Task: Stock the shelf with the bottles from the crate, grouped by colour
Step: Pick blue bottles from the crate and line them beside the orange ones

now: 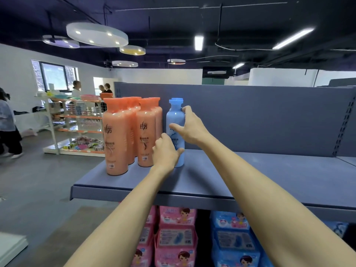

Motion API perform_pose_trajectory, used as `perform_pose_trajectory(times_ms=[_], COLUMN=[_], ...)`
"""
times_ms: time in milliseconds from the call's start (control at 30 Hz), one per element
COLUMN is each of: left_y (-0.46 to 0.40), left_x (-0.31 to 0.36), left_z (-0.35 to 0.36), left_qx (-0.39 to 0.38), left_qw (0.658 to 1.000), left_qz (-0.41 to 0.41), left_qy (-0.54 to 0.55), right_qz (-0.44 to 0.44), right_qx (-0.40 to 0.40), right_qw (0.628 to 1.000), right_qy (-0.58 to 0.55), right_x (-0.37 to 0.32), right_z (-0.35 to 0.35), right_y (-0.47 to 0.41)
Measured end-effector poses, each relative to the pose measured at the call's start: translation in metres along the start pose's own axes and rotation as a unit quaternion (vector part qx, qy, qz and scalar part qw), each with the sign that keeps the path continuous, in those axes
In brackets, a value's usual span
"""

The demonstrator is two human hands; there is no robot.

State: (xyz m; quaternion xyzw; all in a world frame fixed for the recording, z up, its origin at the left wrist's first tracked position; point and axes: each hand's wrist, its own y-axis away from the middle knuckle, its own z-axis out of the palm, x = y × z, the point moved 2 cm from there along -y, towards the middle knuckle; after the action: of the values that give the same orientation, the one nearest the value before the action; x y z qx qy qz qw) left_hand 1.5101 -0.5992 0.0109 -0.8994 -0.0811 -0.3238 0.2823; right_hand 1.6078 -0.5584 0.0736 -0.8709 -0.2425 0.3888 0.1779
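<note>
Standing upright on the shelf (250, 176), the blue bottle (174, 120) is just beside the orange bottles (123, 135), prob. to begin its own colour group next to theirs. Right hand (189, 127) grips it high, fingers wrapped near the neck; left hand (165, 154) holds it low w/ fingers curled round the base, so it stays steady. Crate is not in view. Pink and blue packs (177, 239) sit on the shelf below.

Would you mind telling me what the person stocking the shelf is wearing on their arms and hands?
Nothing that shows. Both forearms are bare as far up as the picture reaches, with no sleeve or cuff in view. The left hand and the right hand have no gloves, and no watch, bracelet or ring can be seen on them.
</note>
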Motion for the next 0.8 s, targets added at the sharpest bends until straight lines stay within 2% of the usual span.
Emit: perform_pose_trajectory(times_ms=[433,800], left_y=[-0.049,-0.043], left_x=[-0.002,-0.001], left_z=[0.034,0.035], left_qx=[-0.002,-0.001], left_qw=[0.999,0.999], left_qz=[-0.032,-0.040], left_qy=[-0.027,-0.015], right_qz=[0.010,0.027], right_qx=[0.001,0.003], right_qw=[1.000,0.999], right_qy=[0.017,0.023], right_x=[0.025,0.021], right_z=[0.016,0.019], right_y=[-0.047,-0.046])
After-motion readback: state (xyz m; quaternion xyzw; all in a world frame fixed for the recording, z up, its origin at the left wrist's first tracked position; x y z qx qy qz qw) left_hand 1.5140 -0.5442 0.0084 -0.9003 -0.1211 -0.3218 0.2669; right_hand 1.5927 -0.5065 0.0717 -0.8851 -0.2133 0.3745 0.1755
